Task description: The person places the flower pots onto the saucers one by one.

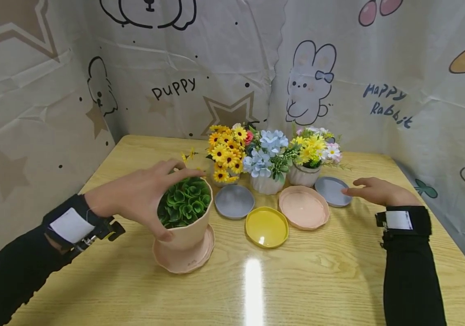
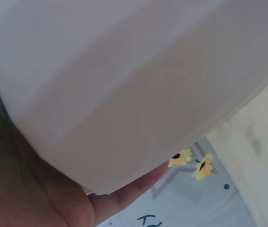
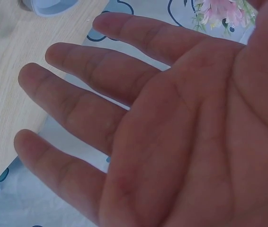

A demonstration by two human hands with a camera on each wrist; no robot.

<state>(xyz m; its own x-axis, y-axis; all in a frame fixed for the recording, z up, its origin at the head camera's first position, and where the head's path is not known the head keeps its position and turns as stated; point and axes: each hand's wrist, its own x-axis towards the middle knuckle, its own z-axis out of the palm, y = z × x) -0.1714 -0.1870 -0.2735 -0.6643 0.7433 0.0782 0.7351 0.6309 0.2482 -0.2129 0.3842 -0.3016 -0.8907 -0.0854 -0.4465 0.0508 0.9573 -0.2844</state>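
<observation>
Head, left hand: The left hand point(image 1: 138, 190) gripped the pink flowerpot point(image 1: 187, 237) of green foliage point(image 1: 185, 203) around its rim.
Head, flowerpot: It was over the wavy-edged pink saucer point(image 1: 183, 261); whether they touched could not be told.
Head, right hand: The right hand point(image 1: 379, 192) reached out beside the blue-grey saucer point(image 1: 333, 192); contact was unclear.
Head, progress: One pot and saucer seemed nearly or fully paired. The sunflower pot point(image 1: 226, 154), blue hydrangea pot point(image 1: 268, 183) and yellow-and-pink daisy pot point(image 1: 303, 174) stood behind the grey saucer point(image 1: 234, 201), yellow saucer point(image 1: 267, 227) and shallow pink dish point(image 1: 303, 207); those pairings looked undone.
Head, writing: "PUPPY" point(image 1: 174, 88) and "Happy Rabbit" point(image 1: 387, 105) were printed on the backdrop point(image 1: 232, 54); no brand was legible.
Left wrist, grip: The flowerpot's wall filled most of the view, the palm against it.
Left wrist, writing: Letters below were cut off, unreadable.
Right wrist, palm: Four fingers lay spread wide, holding nothing.
Right wrist, writing: None was readable.
</observation>
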